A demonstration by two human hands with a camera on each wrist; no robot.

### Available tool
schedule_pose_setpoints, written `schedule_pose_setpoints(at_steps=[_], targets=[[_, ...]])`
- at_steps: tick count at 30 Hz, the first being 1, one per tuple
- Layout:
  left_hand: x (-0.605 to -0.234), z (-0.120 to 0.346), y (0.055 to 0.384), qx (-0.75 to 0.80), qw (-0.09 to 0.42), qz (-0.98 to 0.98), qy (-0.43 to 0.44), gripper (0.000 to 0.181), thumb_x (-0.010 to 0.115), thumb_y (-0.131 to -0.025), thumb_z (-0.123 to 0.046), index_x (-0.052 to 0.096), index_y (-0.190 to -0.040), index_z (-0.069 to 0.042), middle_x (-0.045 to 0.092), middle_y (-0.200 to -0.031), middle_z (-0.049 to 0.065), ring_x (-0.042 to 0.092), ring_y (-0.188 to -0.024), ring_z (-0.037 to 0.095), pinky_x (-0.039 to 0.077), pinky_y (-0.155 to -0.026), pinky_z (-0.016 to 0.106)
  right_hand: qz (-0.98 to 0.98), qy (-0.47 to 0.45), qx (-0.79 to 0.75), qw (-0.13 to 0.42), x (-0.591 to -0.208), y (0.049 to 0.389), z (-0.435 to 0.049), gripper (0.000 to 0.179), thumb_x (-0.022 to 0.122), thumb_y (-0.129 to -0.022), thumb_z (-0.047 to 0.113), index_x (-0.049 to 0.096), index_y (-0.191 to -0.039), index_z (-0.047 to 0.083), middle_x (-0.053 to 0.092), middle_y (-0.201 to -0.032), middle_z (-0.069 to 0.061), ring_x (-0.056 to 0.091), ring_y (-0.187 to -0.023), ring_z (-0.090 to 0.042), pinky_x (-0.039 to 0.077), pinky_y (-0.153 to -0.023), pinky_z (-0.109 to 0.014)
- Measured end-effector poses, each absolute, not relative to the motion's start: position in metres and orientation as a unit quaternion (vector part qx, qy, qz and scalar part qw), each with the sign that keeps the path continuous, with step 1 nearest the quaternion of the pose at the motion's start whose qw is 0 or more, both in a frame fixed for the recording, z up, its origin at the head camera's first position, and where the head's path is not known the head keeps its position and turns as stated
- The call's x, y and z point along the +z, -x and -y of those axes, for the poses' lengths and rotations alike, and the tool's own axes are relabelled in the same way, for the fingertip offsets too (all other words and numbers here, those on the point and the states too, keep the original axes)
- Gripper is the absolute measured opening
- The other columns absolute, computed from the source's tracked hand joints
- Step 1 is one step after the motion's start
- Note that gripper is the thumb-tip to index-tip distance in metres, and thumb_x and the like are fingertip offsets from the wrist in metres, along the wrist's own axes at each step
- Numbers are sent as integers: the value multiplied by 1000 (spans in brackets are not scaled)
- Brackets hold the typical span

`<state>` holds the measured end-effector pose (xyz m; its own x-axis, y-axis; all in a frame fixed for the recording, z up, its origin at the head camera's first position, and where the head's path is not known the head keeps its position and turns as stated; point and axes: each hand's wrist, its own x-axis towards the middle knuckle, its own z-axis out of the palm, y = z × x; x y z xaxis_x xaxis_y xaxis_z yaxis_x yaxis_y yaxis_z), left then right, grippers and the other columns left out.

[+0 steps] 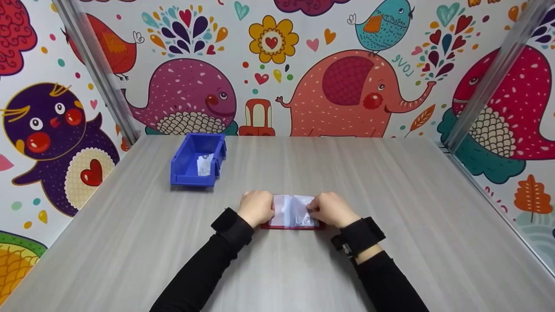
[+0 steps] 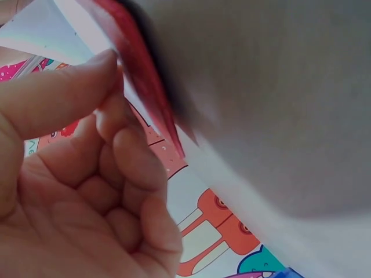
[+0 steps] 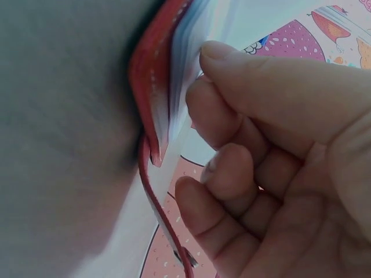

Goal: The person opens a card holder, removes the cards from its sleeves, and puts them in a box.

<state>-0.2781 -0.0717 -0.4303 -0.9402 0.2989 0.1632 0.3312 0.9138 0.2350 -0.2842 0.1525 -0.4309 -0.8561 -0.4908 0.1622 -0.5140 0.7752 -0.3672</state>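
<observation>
A red card holder [image 1: 286, 212] with clear plastic sleeves lies spread open on the table between both hands. My left hand [image 1: 256, 209] pinches its left edge between thumb and index finger, the other fingers curled in. On the other side, my right hand [image 1: 334, 209] pinches the sleeves with thumb and forefinger. Layered sleeves [image 3: 188, 63] stand along the red cover [image 3: 152, 75] in the right wrist view, and a thin red strap [image 3: 152, 197] hangs from it. Something small with printed marks shows inside the right-hand sleeve, too small to make out.
A blue plastic bin [image 1: 193, 180] stands at the back left of the table [image 1: 390, 186], with white printed packets or cards [image 1: 204, 165] in it. Walls with cartoon animals close off the back and sides, with metal posts [image 1: 97, 73] at the corners.
</observation>
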Motion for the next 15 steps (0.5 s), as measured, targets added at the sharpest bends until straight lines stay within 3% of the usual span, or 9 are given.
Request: schedule_pose_setpoints(at_steps=[8,15], targets=[[-424,69,279,-129,50,978,157,21,72,-79,-13,60,-62,-10,62,-69,3,62,-73,29,44,-74,45,941,-269,205,31,-434,286,-153,20,79,-76,1,79,-96,4,75,-94,-9,65,-78,-17,53,-72,-35],[-413,61,278,-173,103,965,169,30,68,-81,-14,53,-55,-13,49,-56,-3,55,-60,23,43,-68,43,923,-309,219,64,-437,288,-156,14,78,-73,-1,80,-84,6,72,-79,-2,54,-64,-12,49,-63,-33]])
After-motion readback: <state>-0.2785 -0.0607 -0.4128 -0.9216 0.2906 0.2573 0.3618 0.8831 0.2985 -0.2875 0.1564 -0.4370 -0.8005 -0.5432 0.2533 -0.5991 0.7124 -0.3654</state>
